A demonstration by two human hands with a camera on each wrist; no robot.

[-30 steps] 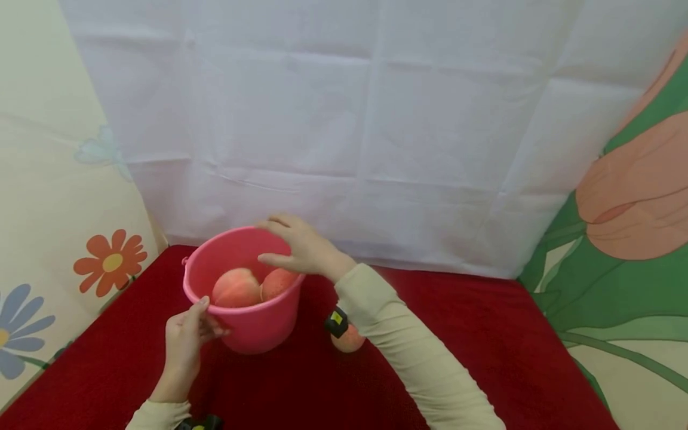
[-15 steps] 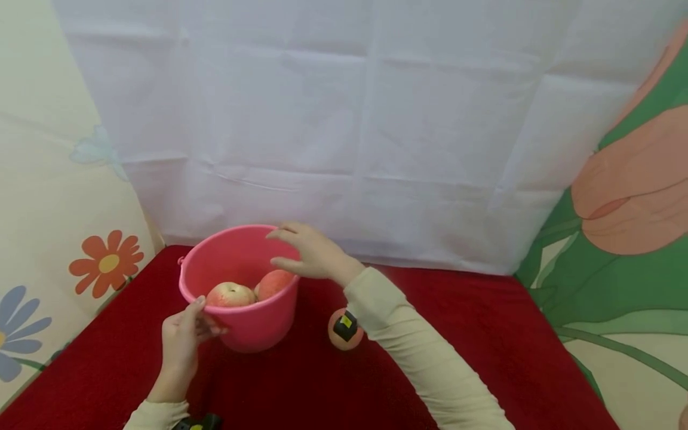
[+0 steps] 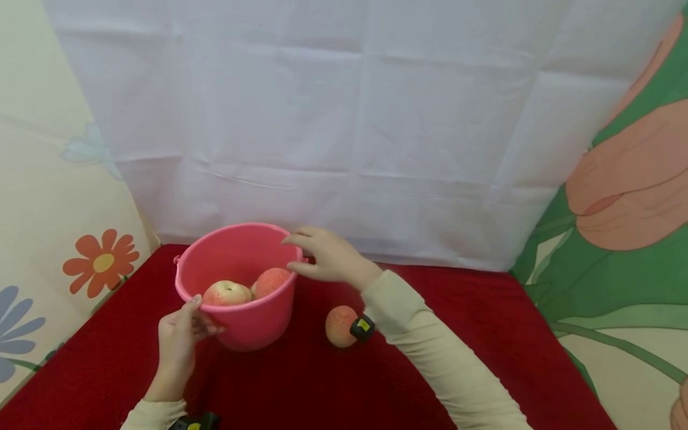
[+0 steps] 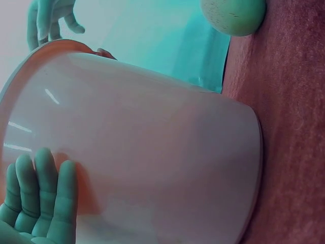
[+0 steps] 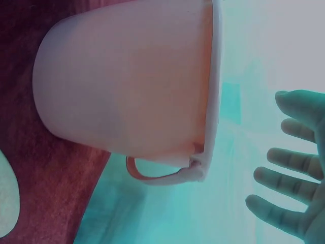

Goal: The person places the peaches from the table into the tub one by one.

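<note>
A pink bucket (image 3: 252, 325) stands on the red cloth at the left of the head view. Inside it lie peaches, one pale and red (image 3: 228, 293) near the front and a redder one (image 3: 272, 282) beside it. My left hand (image 3: 180, 343) grips the bucket's near rim, thumb over the top; in the left wrist view its fingers (image 4: 46, 195) lie along the outer wall. My right hand (image 3: 335, 257) hovers at the bucket's right rim, fingers spread and holding nothing. In the right wrist view those fingers (image 5: 287, 185) are apart from the rim.
Another peach (image 3: 340, 326) sits on the red cloth (image 3: 301, 388) right of the bucket, below my right wrist. The bucket's handle (image 5: 152, 179) hangs at its side. A white sheet (image 3: 344, 119) rises behind, with flower-printed cloths at left and right.
My right hand has drawn right, from over the bucket's inside to its right rim. The front peach has turned and settled lower in the bucket. My left hand keeps its grip.
</note>
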